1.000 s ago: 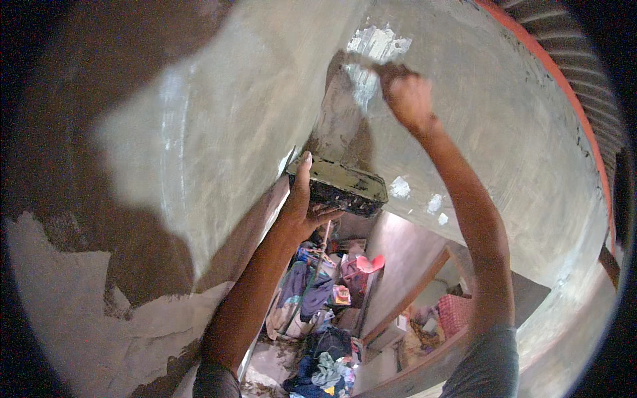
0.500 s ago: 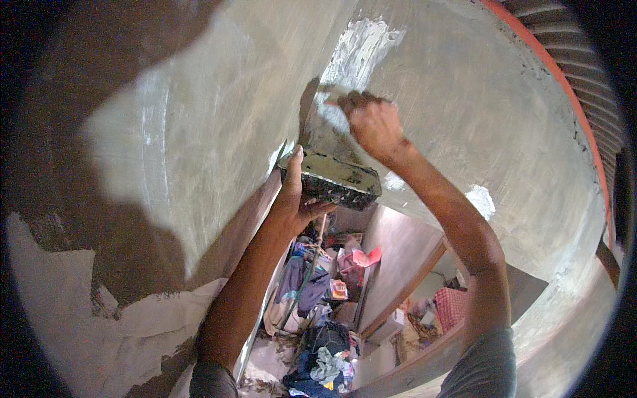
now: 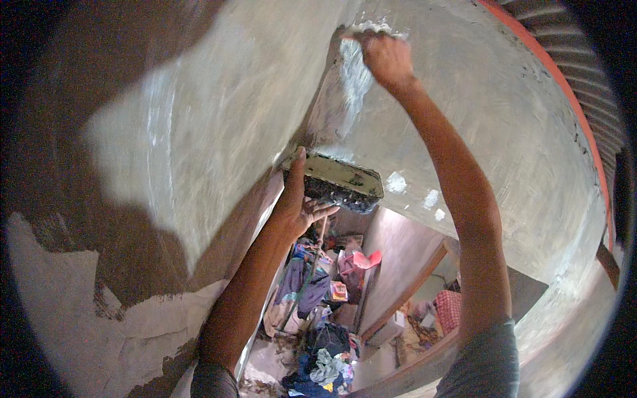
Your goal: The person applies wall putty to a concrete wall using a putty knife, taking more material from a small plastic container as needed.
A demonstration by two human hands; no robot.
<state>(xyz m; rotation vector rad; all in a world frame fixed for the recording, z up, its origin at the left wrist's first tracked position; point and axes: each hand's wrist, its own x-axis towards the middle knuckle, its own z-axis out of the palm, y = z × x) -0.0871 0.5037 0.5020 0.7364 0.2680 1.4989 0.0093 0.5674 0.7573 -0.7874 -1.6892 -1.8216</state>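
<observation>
My left hand (image 3: 300, 199) is closed around one end of a dark rectangular mud pan (image 3: 348, 194), thumb over the rim and fingers below. Dried smears coat its outer side, and the inside looks greyish-green. Higher up, my right hand (image 3: 387, 58) is a fist at the grey wall (image 3: 458, 99), gripping what looks like a putty knife (image 3: 355, 30). Most of the tool is hidden by the fingers and blurred. Wet white filler (image 3: 356, 83) streaks the wall below this hand, beside the inner corner, with a ridge of it near the knuckles.
Smaller white patches (image 3: 396, 183) dot the wall right of the pan. An orange-red edge (image 3: 554, 56) borders corrugated roofing (image 3: 577, 60) at upper right. Far below lie piled clothes (image 3: 325, 358), a red chair (image 3: 366, 259) and a wooden-framed opening (image 3: 405, 302). Shadow covers the left wall.
My right hand has moved up the wall along the corner, and the thick white filler there is now spread thinner and lower. The left hand and pan have barely moved.
</observation>
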